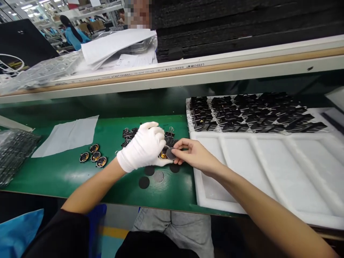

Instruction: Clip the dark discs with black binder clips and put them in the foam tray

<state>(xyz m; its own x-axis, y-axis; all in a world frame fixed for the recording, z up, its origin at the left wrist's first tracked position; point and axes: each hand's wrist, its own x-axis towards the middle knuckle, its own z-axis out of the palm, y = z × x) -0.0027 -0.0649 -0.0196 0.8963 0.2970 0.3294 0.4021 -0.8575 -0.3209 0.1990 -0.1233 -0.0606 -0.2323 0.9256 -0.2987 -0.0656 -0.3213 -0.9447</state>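
My left hand, in a white glove, is closed round a small round part with a gold-coloured inside. With bare fingertips, my right hand pinches a dark round disc at the edge of that part. Black binder clips lie behind my hands, partly hidden by the glove. On the green table in front are a black disc and a greyish, shiny disc. Several round parts with gold insides are grouped to the left.
At right, a white foam tray bears rows of black clipped pieces along its back. A white sheet and stacked clear plastic trays lie at left. A shelf edge runs across behind the table, with papers on top.
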